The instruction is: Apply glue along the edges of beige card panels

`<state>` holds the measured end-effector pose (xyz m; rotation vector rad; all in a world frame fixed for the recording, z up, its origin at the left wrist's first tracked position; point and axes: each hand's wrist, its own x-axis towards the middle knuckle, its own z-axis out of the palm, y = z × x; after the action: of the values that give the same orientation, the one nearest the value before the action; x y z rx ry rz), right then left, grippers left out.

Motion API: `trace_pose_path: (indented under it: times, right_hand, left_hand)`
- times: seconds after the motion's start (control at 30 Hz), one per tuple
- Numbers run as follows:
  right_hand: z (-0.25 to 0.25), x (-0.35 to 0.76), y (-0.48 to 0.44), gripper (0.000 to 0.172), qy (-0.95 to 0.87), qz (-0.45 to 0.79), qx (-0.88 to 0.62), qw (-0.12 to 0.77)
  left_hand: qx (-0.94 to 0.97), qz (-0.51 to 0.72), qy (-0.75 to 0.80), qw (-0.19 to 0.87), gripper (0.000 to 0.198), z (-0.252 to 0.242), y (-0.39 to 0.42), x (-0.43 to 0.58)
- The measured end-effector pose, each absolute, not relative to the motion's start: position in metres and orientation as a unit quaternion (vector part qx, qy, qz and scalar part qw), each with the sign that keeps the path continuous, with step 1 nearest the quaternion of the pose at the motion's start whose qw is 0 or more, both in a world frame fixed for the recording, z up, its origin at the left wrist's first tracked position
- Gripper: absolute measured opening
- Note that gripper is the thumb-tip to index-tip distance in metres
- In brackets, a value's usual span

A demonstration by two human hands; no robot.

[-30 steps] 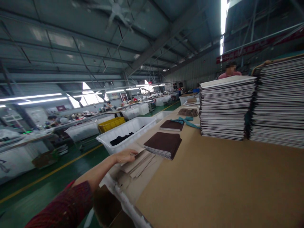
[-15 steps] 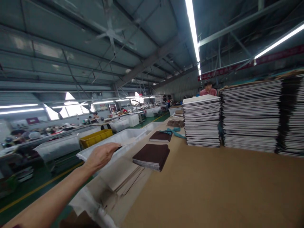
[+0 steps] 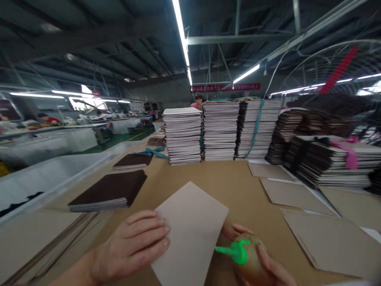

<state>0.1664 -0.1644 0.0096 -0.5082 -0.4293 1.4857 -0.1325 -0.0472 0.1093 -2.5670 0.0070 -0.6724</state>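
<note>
A pale beige board (image 3: 190,234) lies at an angle on the brown tabletop in front of me. My left hand (image 3: 137,242) rests on its left side, fingers stretched out over the surface and the thumb out of sight. In my right hand (image 3: 268,262) is a squeeze glue bottle (image 3: 251,258) with a green nozzle, tilted so that the tip points left toward the board's right edge. Some right fingertips show behind the bottle, close to that edge.
Tall stacks of dark-and-white sheets (image 3: 182,137) stand at the back. Dark brown covers (image 3: 110,186) lie to the left, beside a white bin (image 3: 68,167). More beige boards (image 3: 330,238) are spread on the right. A pink-tied stack (image 3: 336,163) and a large fan (image 3: 333,67) are farther right.
My view has swung right. My left hand has come from the white bin onto the beige board, and my right hand with the glue bottle has entered view.
</note>
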Motion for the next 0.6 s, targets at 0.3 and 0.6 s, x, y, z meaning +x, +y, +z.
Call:
trace_pose_path:
  times: [0.3,0.6]
  right_hand:
    - [0.005,0.182,-0.167,0.063,-0.175,0.692,-0.196,0.672]
    - [0.017,0.179,-0.146,0.078,-0.17,0.585,-0.249,0.753]
  left_hand:
    - [-0.942,-0.301,-0.045,0.137,0.04,0.068,-0.035,-0.11]
    - [-0.598,-0.385,-0.4,-0.578,0.071,0.021,-0.047,-0.047]
